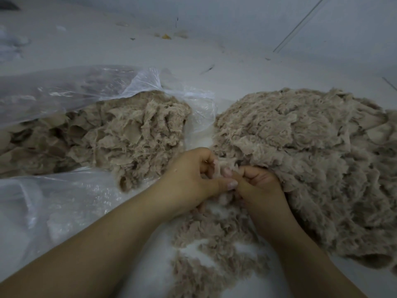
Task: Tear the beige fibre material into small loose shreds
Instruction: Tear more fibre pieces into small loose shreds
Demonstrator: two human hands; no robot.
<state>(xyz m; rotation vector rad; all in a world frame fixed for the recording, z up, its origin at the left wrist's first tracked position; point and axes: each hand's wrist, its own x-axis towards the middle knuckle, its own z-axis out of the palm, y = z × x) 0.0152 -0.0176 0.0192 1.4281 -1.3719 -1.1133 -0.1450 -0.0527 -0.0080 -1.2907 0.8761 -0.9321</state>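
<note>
Clear plastic bag (64,91) lies left on pale floor (236,29); perhaps yellowish scraps (166,36) beyond.

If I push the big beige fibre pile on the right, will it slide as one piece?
Probably not. The big beige fibre pile looks fluffy and loose, so it would likely squash and spread. It seems light. Wisps may cling to the hands, as strands do between them now.
</note>
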